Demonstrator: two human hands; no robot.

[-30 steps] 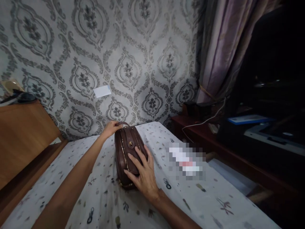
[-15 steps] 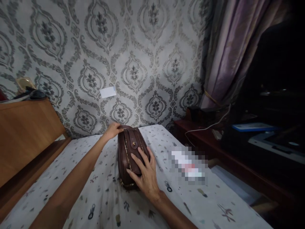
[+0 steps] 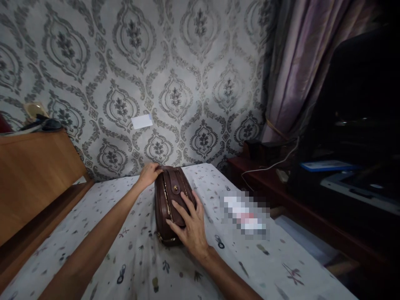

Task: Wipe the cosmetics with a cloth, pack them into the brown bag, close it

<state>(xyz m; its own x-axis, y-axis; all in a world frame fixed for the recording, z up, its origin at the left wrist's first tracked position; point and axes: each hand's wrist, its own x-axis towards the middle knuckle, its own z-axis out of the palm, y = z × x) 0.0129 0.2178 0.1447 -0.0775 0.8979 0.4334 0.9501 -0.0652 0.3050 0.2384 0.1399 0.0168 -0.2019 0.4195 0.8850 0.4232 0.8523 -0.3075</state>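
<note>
A dark brown leather bag (image 3: 171,193) with gold-coloured zips and a small gold clasp on its flap lies on the patterned bed sheet (image 3: 137,254). At the bag's far left corner, my left hand (image 3: 148,175) is closed, pinching its edge. My right hand (image 3: 193,231) rests over the near right part of the bag, fingers and thumb spread across its top. The bag's underside and its right flank beneath my right hand are hidden.
A wooden headboard (image 3: 37,166) stands along the left. On the right are a dark red desk (image 3: 265,175) with a white cable, and a black chair (image 3: 353,96). A blurred patch (image 3: 246,214) covers something on the sheet. Patterned wallpaper lies behind.
</note>
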